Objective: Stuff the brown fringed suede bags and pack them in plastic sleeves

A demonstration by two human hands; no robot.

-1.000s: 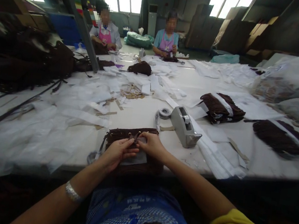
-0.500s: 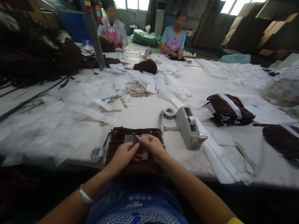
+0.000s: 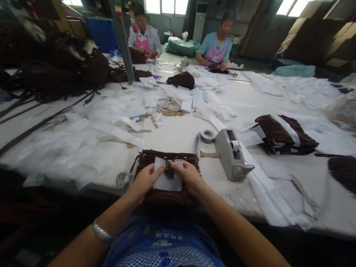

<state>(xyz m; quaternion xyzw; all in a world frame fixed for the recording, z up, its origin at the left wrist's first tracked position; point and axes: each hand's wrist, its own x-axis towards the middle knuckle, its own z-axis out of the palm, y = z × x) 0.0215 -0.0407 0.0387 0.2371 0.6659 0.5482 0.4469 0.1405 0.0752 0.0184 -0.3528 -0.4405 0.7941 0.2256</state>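
Observation:
A dark brown fringed bag (image 3: pixel 146 159) with metal eyelets lies at the table's front edge, right before me. On its front is a small white sheet (image 3: pixel 167 184), with a brown tassel (image 3: pixel 169 170) over its middle. My left hand (image 3: pixel 147 180) pinches the sheet's upper left edge between thumb and fingers. At the upper right edge, my right hand (image 3: pixel 189 175) pinches the same sheet close to the tassel. A clear plastic piece (image 3: pixel 123 180) lies just left of the bag.
A grey tape dispenser (image 3: pixel 231 156) and a tape roll (image 3: pixel 207 135) stand right of the bag. Wrapped brown bags (image 3: pixel 285 135) lie farther right. White sheets (image 3: pixel 76 150) cover the left side, below a brown bag heap (image 3: pixel 76 66). Two people work across the table (image 3: pixel 177 140).
Both hands have drawn slightly apart. More of the white sheet now shows, spread flat behind the tassel. The whole view has shifted a little, with things appearing farther right.

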